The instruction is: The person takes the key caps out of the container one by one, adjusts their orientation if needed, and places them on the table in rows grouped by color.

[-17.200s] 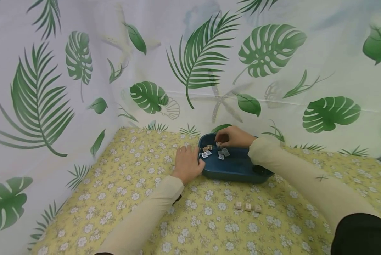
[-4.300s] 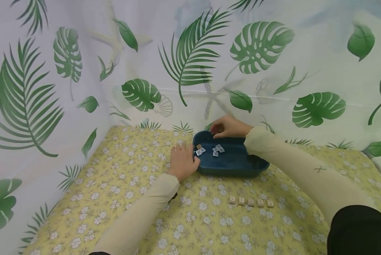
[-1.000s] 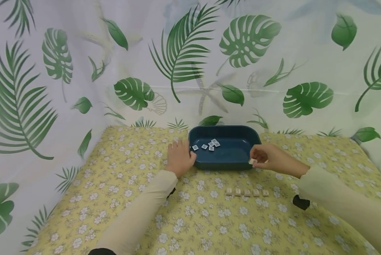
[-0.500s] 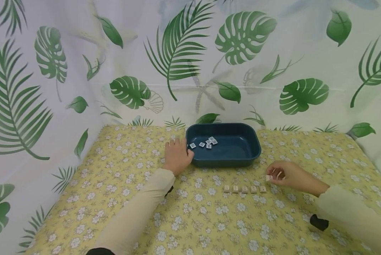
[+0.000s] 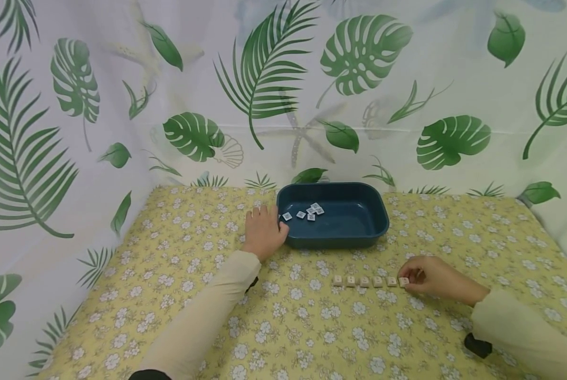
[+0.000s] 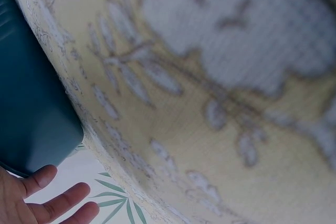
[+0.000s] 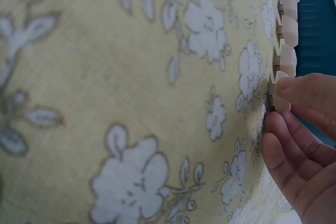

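Observation:
My right hand (image 5: pixel 428 278) pinches a small beige keycap (image 5: pixel 403 282) at the right end of a row of keycaps (image 5: pixel 364 282) on the cloth. In the right wrist view, thumb and fingertips hold this keycap (image 7: pixel 282 94) low at the cloth, in line with the others. My left hand (image 5: pixel 264 231) rests against the left end of a dark blue bin (image 5: pixel 335 243), fingers extended and thumb at the rim. In the left wrist view, that hand's straight fingers (image 6: pixel 65 202) show beside the bin (image 6: pixel 37 93). Several pale keycaps (image 5: pixel 311 217) lie inside, toward the left.
A yellow flowered cloth (image 5: pixel 292 332) covers the table. Behind it hangs a white curtain (image 5: pixel 274 68) printed with green leaves. The bin stands near the back edge, behind the keycap row.
My right hand has brought the keycap from the bin's front right corner down to the row's right end. The row has grown from three keycaps to several. The left hand stays at the bin.

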The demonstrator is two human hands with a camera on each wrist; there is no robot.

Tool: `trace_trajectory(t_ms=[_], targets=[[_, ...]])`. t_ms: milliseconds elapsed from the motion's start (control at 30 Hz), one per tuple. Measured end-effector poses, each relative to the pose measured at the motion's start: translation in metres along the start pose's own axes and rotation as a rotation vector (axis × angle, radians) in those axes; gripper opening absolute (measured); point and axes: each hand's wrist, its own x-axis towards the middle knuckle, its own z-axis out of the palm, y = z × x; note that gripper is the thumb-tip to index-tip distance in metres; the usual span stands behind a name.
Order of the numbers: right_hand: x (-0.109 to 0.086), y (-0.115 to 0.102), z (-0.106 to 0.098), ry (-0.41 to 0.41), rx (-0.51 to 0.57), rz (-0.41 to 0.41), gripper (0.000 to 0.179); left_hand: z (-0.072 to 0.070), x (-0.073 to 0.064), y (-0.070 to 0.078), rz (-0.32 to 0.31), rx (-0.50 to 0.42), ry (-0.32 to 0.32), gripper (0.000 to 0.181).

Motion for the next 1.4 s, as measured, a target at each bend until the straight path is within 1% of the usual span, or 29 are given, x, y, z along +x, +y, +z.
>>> trace_trajectory(t_ms=[200, 400, 700, 833, 900, 1000, 1133, 1200, 1300, 1400], targets=[[0.001, 0.001, 0.0, 0.009, -0.03, -0.014, 0.014, 0.0, 0.0, -0.001, 0.011, 0.003, 0.019, 0.031], [0.0, -0.001, -0.002, 0.005, -0.035, -0.016, 0.013, 0.0, -0.001, -0.001, 0.014, 0.003, 0.034, 0.031], [0.001, 0.001, -0.001, -0.002, -0.03, -0.024, 0.018, -0.001, -0.001, 0.0, 0.009, 0.019, 0.028, 0.031], [0.001, 0.001, -0.002, -0.023, -0.011, -0.015, 0.02, -0.001, -0.001, 0.0, 0.012, 0.019, 0.034, 0.031], [0.001, -0.001, -0.006, -0.036, -0.009, -0.006, 0.022, 0.0, -0.001, 0.0, 0.011, 0.018, 0.032, 0.031], [0.002, -0.009, -0.021, -0.059, -0.049, 0.003, 0.025, 0.0, -0.001, -0.001, 0.012, 0.013, 0.031, 0.032], [0.01, -0.028, -0.052, -0.084, -0.159, 0.014, 0.031, 0.002, 0.0, -0.002, 0.013, 0.002, 0.035, 0.033], [0.016, -0.037, -0.068, -0.085, -0.209, 0.012, 0.032, 0.002, 0.0, -0.002, 0.013, -0.001, 0.04, 0.033], [0.03, -0.049, -0.091, -0.072, -0.253, -0.005, 0.032, 0.001, 0.0, -0.002, 0.012, -0.001, 0.037, 0.033], [0.048, -0.059, -0.109, -0.065, -0.253, -0.035, 0.031, -0.001, 0.0, -0.001, 0.01, 0.006, 0.018, 0.034]])
